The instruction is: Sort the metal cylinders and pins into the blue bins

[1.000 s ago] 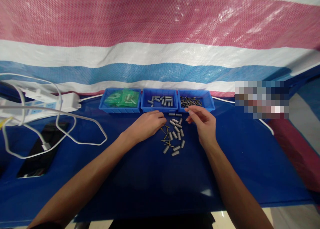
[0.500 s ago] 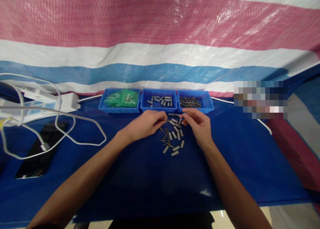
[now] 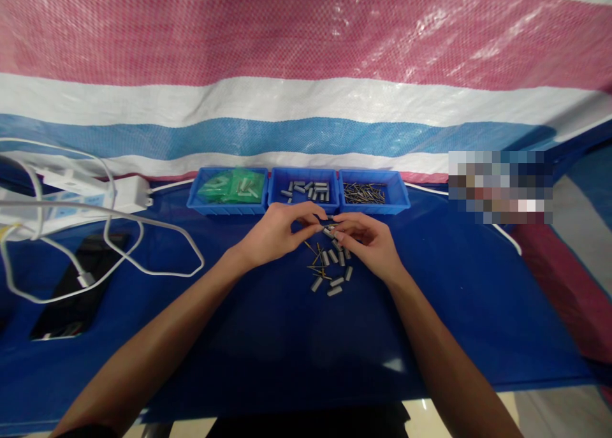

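My left hand (image 3: 277,234) and my right hand (image 3: 366,240) meet fingertip to fingertip just above a loose pile of small grey cylinders (image 3: 335,269) and thin brass pins (image 3: 316,264) on the blue table cover. The left fingers pinch a small dark piece; the right fingers pinch a small grey cylinder against it. What exactly sits between the fingertips is too small to make out. Behind the hands stand three blue trays: one with green bags (image 3: 228,189), one with grey cylinders (image 3: 304,194), one with pins (image 3: 373,196).
A white power strip (image 3: 95,192) with looping white cables (image 3: 157,234) lies at the left. A dark phone (image 3: 76,291) rests under the cable. A striped red, white and blue tarp (image 3: 306,74) hangs behind. The table's front edge runs near the bottom.
My right hand moved left from the pin tray toward my left hand; both hands have come together over the pile, fingertips now touching.
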`<action>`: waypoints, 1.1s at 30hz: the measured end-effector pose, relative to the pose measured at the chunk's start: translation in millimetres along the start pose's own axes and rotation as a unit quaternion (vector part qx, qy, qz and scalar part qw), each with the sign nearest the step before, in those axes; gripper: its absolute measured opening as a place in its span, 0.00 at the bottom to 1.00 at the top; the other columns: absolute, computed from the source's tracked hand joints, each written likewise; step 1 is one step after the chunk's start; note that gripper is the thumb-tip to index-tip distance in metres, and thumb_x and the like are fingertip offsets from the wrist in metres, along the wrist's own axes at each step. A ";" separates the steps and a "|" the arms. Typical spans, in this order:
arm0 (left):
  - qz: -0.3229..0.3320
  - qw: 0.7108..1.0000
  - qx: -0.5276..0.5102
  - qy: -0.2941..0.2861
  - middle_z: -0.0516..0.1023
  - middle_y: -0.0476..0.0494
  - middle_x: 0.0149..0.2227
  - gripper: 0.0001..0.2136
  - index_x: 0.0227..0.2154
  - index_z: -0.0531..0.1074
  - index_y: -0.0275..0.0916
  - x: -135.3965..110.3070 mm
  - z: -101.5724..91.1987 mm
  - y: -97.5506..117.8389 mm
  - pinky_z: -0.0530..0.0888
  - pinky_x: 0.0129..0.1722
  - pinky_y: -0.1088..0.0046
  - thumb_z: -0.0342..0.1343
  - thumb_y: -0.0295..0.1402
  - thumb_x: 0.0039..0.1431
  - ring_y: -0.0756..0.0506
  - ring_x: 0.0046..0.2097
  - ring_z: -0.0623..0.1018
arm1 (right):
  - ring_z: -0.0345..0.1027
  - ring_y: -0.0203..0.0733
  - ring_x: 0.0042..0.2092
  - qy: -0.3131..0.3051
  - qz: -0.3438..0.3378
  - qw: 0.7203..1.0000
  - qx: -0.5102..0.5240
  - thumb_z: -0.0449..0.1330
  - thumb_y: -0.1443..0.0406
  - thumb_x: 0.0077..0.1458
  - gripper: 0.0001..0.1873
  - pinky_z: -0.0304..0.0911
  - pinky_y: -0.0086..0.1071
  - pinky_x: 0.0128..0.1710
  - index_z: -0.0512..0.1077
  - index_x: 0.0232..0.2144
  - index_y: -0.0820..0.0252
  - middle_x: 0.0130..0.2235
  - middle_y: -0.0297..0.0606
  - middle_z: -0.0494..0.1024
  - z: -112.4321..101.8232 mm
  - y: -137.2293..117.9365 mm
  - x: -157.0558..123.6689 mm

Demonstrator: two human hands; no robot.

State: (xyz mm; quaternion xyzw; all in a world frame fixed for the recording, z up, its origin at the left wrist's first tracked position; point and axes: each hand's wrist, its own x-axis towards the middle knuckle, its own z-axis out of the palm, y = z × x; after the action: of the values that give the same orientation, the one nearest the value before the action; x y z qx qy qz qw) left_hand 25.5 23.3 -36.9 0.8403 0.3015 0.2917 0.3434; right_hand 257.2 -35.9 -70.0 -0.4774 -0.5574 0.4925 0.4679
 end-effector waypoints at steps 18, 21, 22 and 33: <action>0.023 1.000 0.007 -0.008 0.82 0.49 0.38 0.06 0.39 0.75 0.39 1.5 -4.1 2.9 0.75 0.40 0.77 0.64 0.25 0.61 0.51 0.36 0.81 | 0.81 0.43 0.36 0.003 0.009 1.000 0.024 0.74 0.56 0.54 0.15 0.75 0.35 0.36 0.83 0.42 0.54 0.36 0.36 0.86 0.9 4.0 0.8; 0.017 1.000 0.007 -0.007 0.83 0.48 0.39 0.05 0.40 0.75 0.39 1.2 -3.3 3.6 0.76 0.40 0.77 0.64 0.27 0.62 0.51 0.36 0.82 | 0.81 0.43 0.35 0.007 0.017 0.999 0.030 0.75 0.55 0.52 0.15 0.76 0.36 0.36 0.84 0.40 0.54 0.36 0.37 0.87 2.0 3.1 1.5; 0.014 1.000 0.007 -0.009 0.83 0.48 0.39 0.05 0.40 0.75 0.39 1.1 -3.1 3.5 0.76 0.40 0.76 0.63 0.27 0.63 0.50 0.36 0.82 | 0.81 0.44 0.35 0.008 0.019 0.999 0.034 0.75 0.54 0.52 0.15 0.76 0.36 0.36 0.84 0.39 0.55 0.36 0.37 0.87 2.5 2.9 1.8; -0.026 0.996 0.056 -0.071 0.82 0.48 0.34 0.08 0.39 0.78 0.38 1.6 -5.7 -1.0 0.74 0.38 0.74 0.57 0.36 0.72 0.48 0.35 0.81 | 0.78 0.40 0.31 0.082 0.004 0.996 0.034 0.76 0.56 0.49 0.12 0.74 0.33 0.33 0.86 0.35 0.55 0.32 0.36 0.86 2.4 0.5 3.9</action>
State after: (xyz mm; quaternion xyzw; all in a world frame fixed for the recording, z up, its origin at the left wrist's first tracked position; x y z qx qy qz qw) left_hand 22.3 27.3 -33.8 0.8685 0.3143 0.2048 0.3240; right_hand 254.4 -32.2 -70.5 -0.5021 -0.4979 0.4724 0.5262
